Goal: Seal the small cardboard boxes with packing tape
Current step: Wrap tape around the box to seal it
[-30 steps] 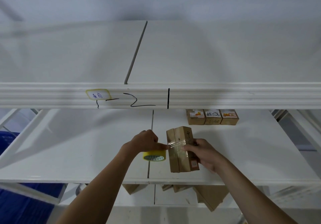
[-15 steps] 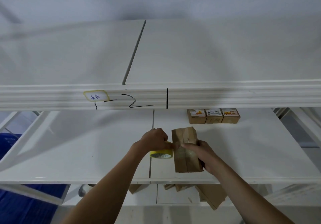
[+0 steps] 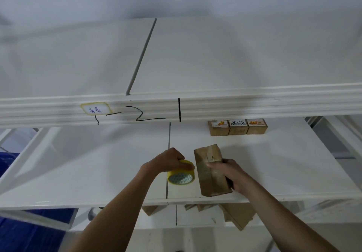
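Hands on a white shelf board [image 3: 98,173], left hand [image 3: 168,161] curled over a yellow roll of clear packing tape [image 3: 181,174] just left of a long brown cardboard box [image 3: 210,175], right hand [image 3: 230,173] gripping that box's right side, three small labelled cardboard boxes [image 3: 237,127] behind it, flattened brown cartons [image 3: 237,214] below it.

Yellow tape roll [image 3: 181,173], seemingly brown box [image 3: 211,173].

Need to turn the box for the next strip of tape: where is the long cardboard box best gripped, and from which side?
Grip the cardboard box across its narrow width near the near end, coming from its right side, where the right hand already holds it. It lies flat and long on the shelf, and the tape roll under the left hand crowds its left side.
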`<move>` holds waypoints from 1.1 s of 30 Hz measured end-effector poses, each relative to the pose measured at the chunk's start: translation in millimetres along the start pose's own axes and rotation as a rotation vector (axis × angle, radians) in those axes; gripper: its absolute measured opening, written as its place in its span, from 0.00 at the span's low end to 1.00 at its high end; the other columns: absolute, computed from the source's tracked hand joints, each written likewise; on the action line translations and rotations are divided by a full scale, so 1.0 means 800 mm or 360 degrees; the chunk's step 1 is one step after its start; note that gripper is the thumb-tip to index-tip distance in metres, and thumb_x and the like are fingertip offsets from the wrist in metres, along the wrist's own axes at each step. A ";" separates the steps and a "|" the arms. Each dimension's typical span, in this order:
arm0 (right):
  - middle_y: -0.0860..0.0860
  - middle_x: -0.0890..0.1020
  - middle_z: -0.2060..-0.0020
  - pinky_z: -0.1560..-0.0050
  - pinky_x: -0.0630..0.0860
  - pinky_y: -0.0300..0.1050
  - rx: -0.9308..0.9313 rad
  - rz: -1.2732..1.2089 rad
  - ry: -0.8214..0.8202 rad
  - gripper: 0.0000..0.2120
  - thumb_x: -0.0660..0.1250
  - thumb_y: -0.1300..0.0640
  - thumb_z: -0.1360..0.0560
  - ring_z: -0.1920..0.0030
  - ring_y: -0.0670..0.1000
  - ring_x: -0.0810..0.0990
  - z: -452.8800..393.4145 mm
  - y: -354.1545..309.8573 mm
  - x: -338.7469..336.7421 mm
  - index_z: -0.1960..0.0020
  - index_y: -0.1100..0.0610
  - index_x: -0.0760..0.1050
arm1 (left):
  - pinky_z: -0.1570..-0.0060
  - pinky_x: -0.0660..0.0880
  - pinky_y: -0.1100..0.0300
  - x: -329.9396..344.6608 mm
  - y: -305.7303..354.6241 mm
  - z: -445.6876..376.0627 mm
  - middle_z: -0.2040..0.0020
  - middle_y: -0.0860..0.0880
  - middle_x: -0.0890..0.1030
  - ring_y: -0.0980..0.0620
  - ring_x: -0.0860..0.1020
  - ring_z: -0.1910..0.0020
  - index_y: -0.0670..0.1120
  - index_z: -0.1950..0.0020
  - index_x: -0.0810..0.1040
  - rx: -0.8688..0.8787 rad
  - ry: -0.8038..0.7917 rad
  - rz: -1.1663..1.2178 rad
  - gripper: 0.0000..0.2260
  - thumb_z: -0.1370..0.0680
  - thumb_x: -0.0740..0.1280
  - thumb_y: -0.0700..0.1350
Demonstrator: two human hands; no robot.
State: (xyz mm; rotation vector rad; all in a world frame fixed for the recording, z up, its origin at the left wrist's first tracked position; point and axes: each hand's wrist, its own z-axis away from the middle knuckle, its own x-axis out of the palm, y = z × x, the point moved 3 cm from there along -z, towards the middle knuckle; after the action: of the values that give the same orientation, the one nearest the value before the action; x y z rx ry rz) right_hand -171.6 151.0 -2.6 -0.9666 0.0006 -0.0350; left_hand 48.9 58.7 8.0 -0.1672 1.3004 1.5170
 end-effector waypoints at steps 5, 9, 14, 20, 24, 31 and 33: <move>0.56 0.87 0.52 0.45 0.83 0.56 0.0003 -0.0018 -0.0001 0.21 0.77 0.52 0.28 0.51 0.57 0.87 -0.006 -0.003 0.003 0.40 0.60 0.80 | 0.55 0.78 0.59 -0.002 -0.016 -0.007 0.58 0.51 0.79 0.50 0.80 0.56 0.46 0.53 0.82 -0.0136 0.0095 -0.0307 0.25 0.31 0.72 0.68; 0.56 0.87 0.51 0.45 0.83 0.55 0.0082 -0.0071 -0.0007 0.22 0.77 0.51 0.28 0.50 0.57 0.87 -0.016 0.006 0.005 0.39 0.61 0.79 | 0.55 0.77 0.58 -0.005 -0.015 -0.013 0.58 0.51 0.79 0.50 0.80 0.55 0.46 0.51 0.83 -0.0174 0.0112 -0.0403 0.28 0.32 0.72 0.70; 0.53 0.88 0.54 0.45 0.83 0.52 0.0148 0.0171 0.0183 0.28 0.81 0.43 0.35 0.51 0.55 0.86 -0.031 0.023 0.004 0.43 0.60 0.82 | 0.51 0.80 0.54 -0.004 -0.022 -0.021 0.58 0.51 0.78 0.48 0.80 0.54 0.51 0.56 0.76 -0.0284 0.0046 -0.0542 0.28 0.37 0.71 0.74; 0.50 0.84 0.63 0.54 0.80 0.48 0.0071 0.0827 0.0431 0.24 0.77 0.35 0.35 0.58 0.51 0.83 -0.055 0.021 0.004 0.58 0.57 0.80 | 0.53 0.77 0.56 0.001 -0.027 -0.030 0.53 0.49 0.81 0.47 0.81 0.50 0.48 0.53 0.79 -0.0328 0.0033 -0.0650 0.30 0.35 0.70 0.74; 0.49 0.74 0.75 0.68 0.67 0.42 -0.0010 0.1118 0.0559 0.25 0.74 0.39 0.28 0.71 0.49 0.76 -0.057 0.031 -0.006 0.71 0.56 0.71 | 0.53 0.74 0.57 0.002 -0.031 -0.033 0.48 0.49 0.82 0.47 0.80 0.48 0.48 0.45 0.81 -0.0361 0.0093 -0.0665 0.32 0.34 0.71 0.73; 0.47 0.79 0.63 0.59 0.71 0.42 -0.0161 0.1169 0.0513 0.16 0.73 0.41 0.26 0.60 0.48 0.77 -0.060 0.027 -0.007 0.55 0.54 0.77 | 0.57 0.74 0.58 0.009 -0.043 -0.032 0.58 0.52 0.79 0.49 0.81 0.54 0.47 0.50 0.82 -0.0375 0.0066 -0.0572 0.30 0.34 0.71 0.73; 0.46 0.79 0.62 0.56 0.73 0.44 -0.0195 0.1150 0.0521 0.14 0.73 0.43 0.25 0.60 0.47 0.77 -0.060 0.025 -0.001 0.54 0.53 0.77 | 0.55 0.76 0.58 0.010 -0.048 -0.031 0.58 0.52 0.79 0.50 0.80 0.55 0.47 0.48 0.82 -0.0383 0.0089 -0.0551 0.31 0.34 0.71 0.73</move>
State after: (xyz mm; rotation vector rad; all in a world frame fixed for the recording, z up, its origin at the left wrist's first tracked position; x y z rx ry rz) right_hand -172.9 122.6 -46.3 -1.0273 0.6574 0.4774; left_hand 62.2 37.7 -31.1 -0.5642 1.0638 1.3706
